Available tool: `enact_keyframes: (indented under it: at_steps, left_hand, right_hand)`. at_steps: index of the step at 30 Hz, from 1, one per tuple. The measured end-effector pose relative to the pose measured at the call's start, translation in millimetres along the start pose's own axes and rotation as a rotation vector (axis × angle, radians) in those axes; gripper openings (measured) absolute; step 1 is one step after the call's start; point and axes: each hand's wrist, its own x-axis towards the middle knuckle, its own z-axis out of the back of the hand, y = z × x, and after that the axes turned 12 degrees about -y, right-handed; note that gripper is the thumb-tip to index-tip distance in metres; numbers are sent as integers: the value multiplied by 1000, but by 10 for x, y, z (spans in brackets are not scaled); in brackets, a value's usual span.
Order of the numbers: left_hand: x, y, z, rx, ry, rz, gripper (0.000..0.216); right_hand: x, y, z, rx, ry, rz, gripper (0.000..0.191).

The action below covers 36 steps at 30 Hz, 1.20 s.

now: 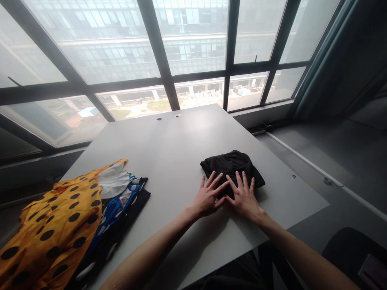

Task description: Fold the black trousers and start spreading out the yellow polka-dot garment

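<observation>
Near the right edge of the grey table (169, 137), left hand (208, 198) and right hand (244, 198) lie flat, fingers spread, gripping nothing, pressing the folded black garment (231, 165) to keep it compact, well apart from the polka-dot clothes pile (69, 217) at near left.

The frame's left edge cuts off the orange spotted garment (51, 229).

Folded garment (231, 169) was plain black; tabletop (169, 145) pale grey; top cloth in pile (54, 229) was orange-yellow with black dots; cloth beneath (113, 209) blue with white dots; white scrap (113, 181) plain; window frames (159, 52) dark
</observation>
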Motion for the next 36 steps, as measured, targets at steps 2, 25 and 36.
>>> enact_keyframes:
  at_steps: [2,25,36]
  left_hand:
    - [-113,-2,-4,35,8,22,69]
    - [-412,221,-136,54,53,169,61]
    - [-390,200,-123,24,73,198,60]
  right_hand:
    - [113,-45,-21,4,4,4,79]
    - [1768,-867,-524,14,55,-97,76]
    - [1549,-364,-444,37,14,7,67]
